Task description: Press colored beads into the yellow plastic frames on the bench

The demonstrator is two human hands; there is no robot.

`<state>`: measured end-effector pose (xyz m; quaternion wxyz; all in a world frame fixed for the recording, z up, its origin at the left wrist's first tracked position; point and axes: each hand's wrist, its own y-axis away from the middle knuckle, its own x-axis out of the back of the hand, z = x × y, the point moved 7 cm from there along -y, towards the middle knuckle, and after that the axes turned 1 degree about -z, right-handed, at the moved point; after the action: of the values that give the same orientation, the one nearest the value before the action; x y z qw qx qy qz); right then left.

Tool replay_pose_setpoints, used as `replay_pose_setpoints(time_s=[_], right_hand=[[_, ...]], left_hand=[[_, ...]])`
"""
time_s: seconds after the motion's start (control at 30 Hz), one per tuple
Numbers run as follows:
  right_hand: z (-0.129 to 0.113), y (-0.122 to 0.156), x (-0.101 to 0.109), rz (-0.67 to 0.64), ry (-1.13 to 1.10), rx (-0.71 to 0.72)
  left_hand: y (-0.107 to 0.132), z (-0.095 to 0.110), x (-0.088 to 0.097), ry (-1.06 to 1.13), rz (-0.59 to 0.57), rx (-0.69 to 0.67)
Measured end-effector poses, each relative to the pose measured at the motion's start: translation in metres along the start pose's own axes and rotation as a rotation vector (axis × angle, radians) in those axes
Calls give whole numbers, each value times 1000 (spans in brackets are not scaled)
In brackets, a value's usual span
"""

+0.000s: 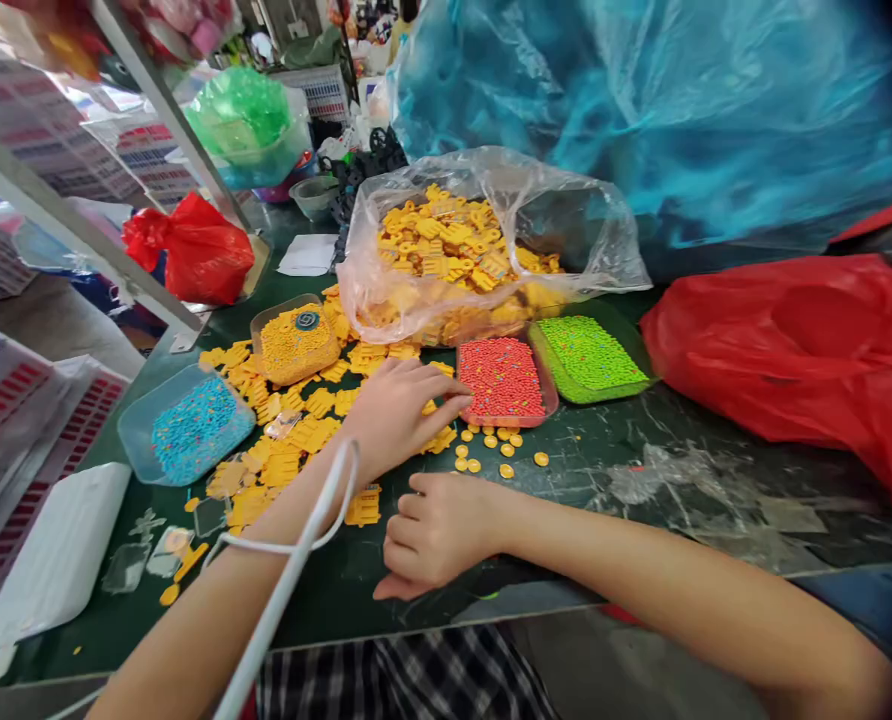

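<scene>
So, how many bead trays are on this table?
4: blue tray at far left, yellow tray beyond its right side, red tray near centre, green tray at red's right.

Red beads (pixel 500 375), flecked with other colours, heaped in a shallow translucent tray (pixel 550 405) standing flat right of centre; yellow discs (pixel 507 470), small, round, loose, scattered just on its near side; yellow parts (pixel 307 437), ridged, strewn overlapping to the left.

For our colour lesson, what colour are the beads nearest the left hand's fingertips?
Those beads are mostly red, seen best in the head view.
</scene>
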<state>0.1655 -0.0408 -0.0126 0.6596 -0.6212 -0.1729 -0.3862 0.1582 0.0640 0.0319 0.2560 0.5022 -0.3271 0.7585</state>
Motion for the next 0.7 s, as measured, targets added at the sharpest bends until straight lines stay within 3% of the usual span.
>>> replay_pose_setpoints(time_s=[0.1,0.2,0.43,0.57,0.7], right_hand=[[-1,1,-6,-53,-38,27],[2,0,-10,-151,-78,34],[11,-2,-17,-333,-163,-27],[12,0,-19,-393,-158,-34],[15,3,-12,-377,-104,-42]], left_hand=[[-48,11,-24,-89,-150,-120],[-77,15,-47,-164,-268,-219],[-97,1,-74,-100,-373,-218],[-98,2,-73,-69,-383,-185],[-82,10,-38,-17,-220,-134]])
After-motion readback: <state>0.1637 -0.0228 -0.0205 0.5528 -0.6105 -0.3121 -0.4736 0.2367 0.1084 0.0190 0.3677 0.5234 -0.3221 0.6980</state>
